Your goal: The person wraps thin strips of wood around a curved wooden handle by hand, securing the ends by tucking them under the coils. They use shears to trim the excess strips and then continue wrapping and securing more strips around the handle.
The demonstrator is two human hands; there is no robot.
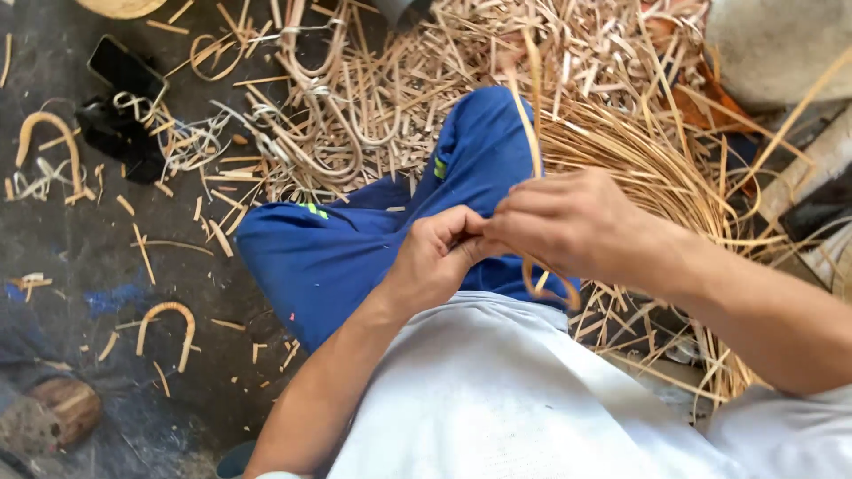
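Above blue trousers, left hand and right hand, each grip pinched shut on rattan strip

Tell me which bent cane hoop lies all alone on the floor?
The U-shaped hoop on the dark floor, lower left beside the blue trouser leg. The other bent ones lie tangled in the pile.

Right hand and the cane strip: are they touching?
Touching. The head view shows the right hand closed around the cane strip, which runs up out of its fingers and loops out below them. The left hand presses against it.
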